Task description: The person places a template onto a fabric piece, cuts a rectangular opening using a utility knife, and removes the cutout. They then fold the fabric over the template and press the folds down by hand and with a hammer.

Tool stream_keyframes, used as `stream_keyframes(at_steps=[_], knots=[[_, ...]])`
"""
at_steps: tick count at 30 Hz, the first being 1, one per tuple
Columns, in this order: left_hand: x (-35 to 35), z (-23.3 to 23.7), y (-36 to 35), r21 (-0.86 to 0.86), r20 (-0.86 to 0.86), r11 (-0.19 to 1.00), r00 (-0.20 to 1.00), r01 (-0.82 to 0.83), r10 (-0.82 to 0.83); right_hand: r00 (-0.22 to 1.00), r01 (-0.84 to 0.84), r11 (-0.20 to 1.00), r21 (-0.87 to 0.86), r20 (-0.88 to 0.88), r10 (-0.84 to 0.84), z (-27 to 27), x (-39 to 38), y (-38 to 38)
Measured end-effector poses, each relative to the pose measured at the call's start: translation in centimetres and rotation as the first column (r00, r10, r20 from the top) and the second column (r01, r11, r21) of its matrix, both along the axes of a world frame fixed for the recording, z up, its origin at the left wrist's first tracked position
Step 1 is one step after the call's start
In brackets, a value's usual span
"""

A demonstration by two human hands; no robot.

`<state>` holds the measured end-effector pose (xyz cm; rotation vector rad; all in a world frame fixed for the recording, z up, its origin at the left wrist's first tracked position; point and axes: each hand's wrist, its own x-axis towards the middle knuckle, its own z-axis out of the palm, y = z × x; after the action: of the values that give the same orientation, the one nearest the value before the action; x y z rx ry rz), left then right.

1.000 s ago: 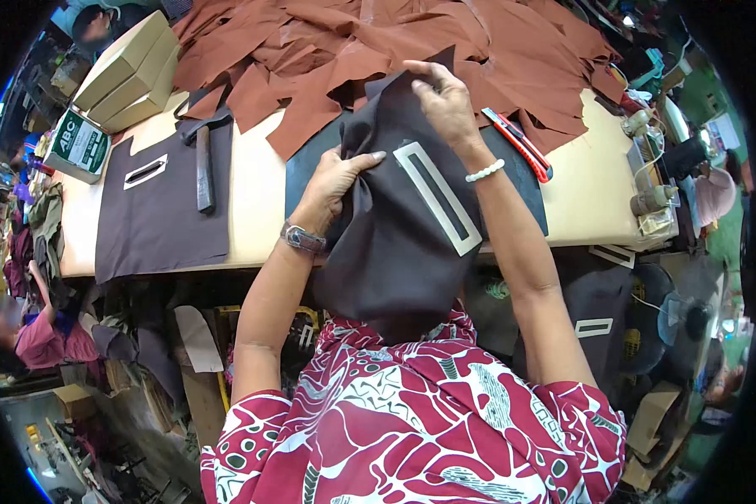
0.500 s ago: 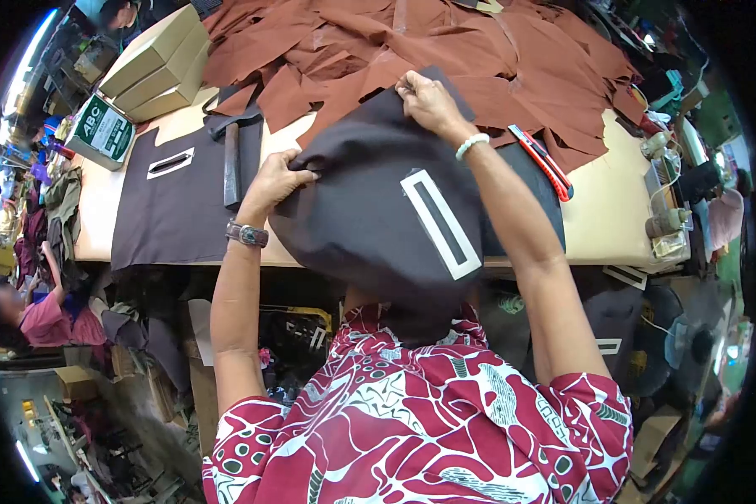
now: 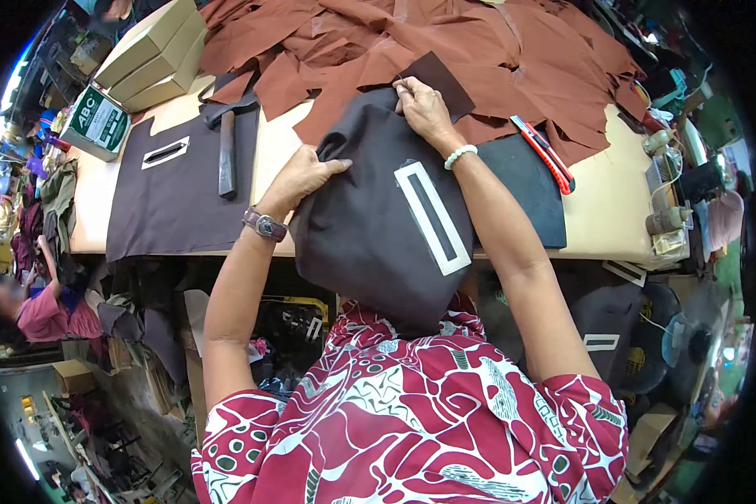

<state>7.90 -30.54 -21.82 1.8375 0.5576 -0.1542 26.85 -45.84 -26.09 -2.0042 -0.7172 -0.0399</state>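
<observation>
A dark brown fabric piece (image 3: 361,227) hangs between my hands and drapes over the table's front edge toward my lap. A white rectangular frame with a long slot (image 3: 433,218) lies on its face. My left hand (image 3: 302,178) is closed on the fabric's left edge, the cloth bunched at the thumb. My right hand (image 3: 424,107) pinches the top edge near a dark corner flap. To the left, a second dark fabric piece (image 3: 176,202) lies flat, with a white slotted frame (image 3: 166,154) on it. A hammer (image 3: 228,155) rests on that piece.
Reddish-brown sheets (image 3: 479,67) cover the table's back. A red utility knife (image 3: 544,155) lies by a dark flat board (image 3: 525,193) at right. Stacked boxes (image 3: 155,59) and a green-white ABC tin (image 3: 97,124) stand at left. A person in pink (image 3: 42,311) is far left.
My left hand has moved right, toward my right hand, gathering the fabric's left side inward. The held fabric hangs narrower, and a dark corner now sticks up behind my right hand.
</observation>
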Motion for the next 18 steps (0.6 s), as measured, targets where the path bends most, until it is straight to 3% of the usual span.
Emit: stream_keyframes(at_steps=[3,5,9,10,13,17,18], knots=[[0.1,0.0,-0.9,-0.338,0.053,0.932,0.986,-0.130,0.157,1.000,0.011,1.000,0.022,0.019,-0.011,0.0,0.0,0.1],[0.3,0.2,-1.7,-0.541,-0.001,0.807,0.960,-0.237,0.281,1.000,0.019,1.000,0.023,0.011,-0.019,0.0,-0.1,0.1],[1.5,-0.4,-3.9,-0.785,-0.090,0.558,0.941,-0.269,0.326,0.998,0.007,0.998,0.056,-0.066,-0.004,0.2,-0.2,0.0],[1.5,-0.1,-4.5,-0.803,-0.065,0.557,0.961,-0.211,0.270,0.996,0.001,0.997,0.072,-0.094,0.006,0.4,-0.3,-0.2],[1.5,-0.1,-4.8,-0.463,-0.030,0.884,0.998,-0.062,0.054,0.998,0.007,0.994,0.112,-0.060,0.000,0.3,-0.5,-0.2],[2.2,-3.1,-5.4,-0.386,0.017,0.882,0.954,-0.270,0.299,0.997,0.009,0.991,0.132,-0.083,0.002,0.3,-0.4,-0.4],[2.2,-3.0,-5.8,-0.420,0.042,0.870,0.953,-0.257,0.301,0.997,0.010,0.990,0.139,-0.079,0.001,0.2,-0.4,-0.4]])
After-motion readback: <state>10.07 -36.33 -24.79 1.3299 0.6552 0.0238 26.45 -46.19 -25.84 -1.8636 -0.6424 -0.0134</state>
